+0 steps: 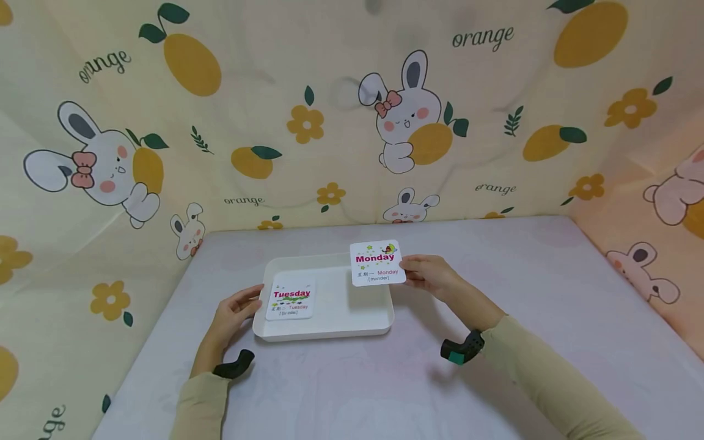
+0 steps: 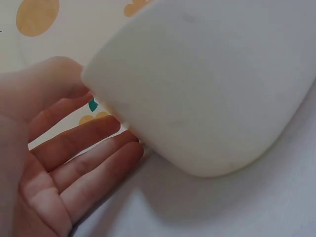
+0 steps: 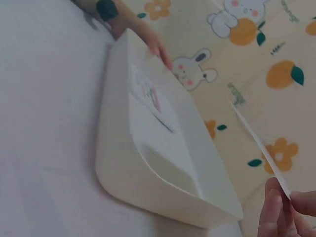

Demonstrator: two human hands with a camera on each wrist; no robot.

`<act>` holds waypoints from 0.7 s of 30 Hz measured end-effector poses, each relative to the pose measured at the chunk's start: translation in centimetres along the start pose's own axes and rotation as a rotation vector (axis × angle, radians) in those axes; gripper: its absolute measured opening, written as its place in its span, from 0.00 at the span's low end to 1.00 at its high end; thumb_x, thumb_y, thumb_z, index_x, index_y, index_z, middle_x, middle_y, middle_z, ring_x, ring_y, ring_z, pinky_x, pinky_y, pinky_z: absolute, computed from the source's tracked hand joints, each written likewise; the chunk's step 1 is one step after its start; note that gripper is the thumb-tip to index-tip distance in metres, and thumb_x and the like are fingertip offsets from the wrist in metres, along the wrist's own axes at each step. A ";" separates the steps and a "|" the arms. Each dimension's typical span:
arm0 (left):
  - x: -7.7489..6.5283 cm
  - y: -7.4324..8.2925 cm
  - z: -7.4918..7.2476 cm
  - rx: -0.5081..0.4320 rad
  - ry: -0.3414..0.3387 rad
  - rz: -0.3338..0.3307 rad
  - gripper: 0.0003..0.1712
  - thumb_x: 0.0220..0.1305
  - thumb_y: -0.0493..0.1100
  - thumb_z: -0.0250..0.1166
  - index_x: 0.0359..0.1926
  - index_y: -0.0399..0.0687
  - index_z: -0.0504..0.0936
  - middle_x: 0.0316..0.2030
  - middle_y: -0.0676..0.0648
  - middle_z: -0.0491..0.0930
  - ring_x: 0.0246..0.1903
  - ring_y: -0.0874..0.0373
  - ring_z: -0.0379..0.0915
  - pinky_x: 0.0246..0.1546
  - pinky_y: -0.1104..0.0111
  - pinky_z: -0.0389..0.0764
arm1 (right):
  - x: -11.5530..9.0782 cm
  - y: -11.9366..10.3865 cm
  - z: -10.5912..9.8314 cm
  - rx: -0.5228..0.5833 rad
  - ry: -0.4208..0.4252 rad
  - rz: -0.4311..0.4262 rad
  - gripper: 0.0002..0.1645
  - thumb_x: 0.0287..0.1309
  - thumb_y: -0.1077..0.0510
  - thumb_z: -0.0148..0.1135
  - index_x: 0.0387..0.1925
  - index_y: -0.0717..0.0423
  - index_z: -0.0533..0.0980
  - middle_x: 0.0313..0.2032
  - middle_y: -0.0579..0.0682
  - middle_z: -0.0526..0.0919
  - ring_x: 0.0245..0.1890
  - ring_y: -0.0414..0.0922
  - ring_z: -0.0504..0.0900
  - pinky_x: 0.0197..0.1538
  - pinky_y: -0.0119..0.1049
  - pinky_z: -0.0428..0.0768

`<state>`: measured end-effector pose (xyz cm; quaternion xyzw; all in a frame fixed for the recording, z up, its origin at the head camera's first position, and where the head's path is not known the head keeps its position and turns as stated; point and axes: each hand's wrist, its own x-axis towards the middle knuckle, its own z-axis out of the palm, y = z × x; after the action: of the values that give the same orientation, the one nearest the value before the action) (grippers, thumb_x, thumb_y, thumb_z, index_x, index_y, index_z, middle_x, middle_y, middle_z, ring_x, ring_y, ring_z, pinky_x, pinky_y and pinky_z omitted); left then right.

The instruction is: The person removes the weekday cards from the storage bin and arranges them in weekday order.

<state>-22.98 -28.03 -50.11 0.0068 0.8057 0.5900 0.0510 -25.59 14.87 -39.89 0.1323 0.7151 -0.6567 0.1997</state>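
Observation:
My right hand (image 1: pixel 431 276) pinches a white square card (image 1: pixel 377 263) printed "Monday" by its right edge, between thumb and fingers. The card hovers above the right back part of a white tray (image 1: pixel 354 315); in the right wrist view the card (image 3: pixel 259 143) is seen edge-on. Another card, marked "Tuesday" (image 1: pixel 290 299), lies flat in the tray's left side. My left hand (image 1: pixel 233 315) rests against the tray's left end. In the left wrist view, its fairly straight fingers (image 2: pixel 94 163) meet the tray's edge (image 2: pixel 197 98).
The tray stands on a table covered with a pale cloth (image 1: pixel 330 391). Behind it rises a cream curtain (image 1: pixel 341 116) with rabbits, oranges and flowers, and it continues along both sides. Each wrist wears a black device (image 1: pixel 463 347).

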 end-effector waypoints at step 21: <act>-0.1 0.3 0.0 0.009 0.005 0.017 0.32 0.66 0.49 0.62 0.66 0.42 0.68 0.68 0.36 0.67 0.46 0.83 0.73 0.48 0.86 0.76 | 1.0 -0.2 -4.6 0.220 0.035 0.000 0.26 0.67 0.57 0.55 0.62 0.63 0.66 0.24 0.40 0.82 0.27 0.35 0.78 0.31 0.21 0.76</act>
<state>-22.89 -27.93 -49.79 0.0123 0.8085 0.5867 0.0438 -27.12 19.36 -39.92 0.1651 0.6420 -0.7288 0.1715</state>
